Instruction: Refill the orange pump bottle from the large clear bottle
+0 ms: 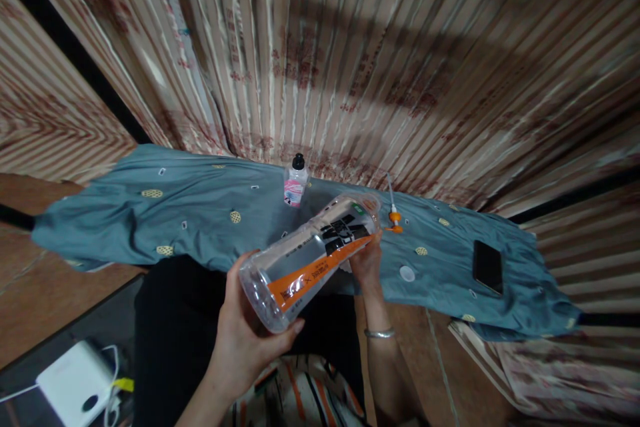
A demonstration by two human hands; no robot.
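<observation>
Tilting the clear bottle (313, 267) above the worktop's (200, 187) near edge, left hand (250, 327) curled round its base, right hand (367, 263) clasping its upper end, likely calls for steadiness next.

Left of the small bottle (296, 188), the blue-green cloth (195, 207) leaves a hand a wide lane. The held large bottle (313, 260) fills the middle, with the orange pump (395, 218) blocking past its far end. Another gap opens between the white disc (407, 273) and phone (487, 267). The pleated curtain (320, 80) bars the back; clearance beneath the large bottle is hard to judge.
</observation>
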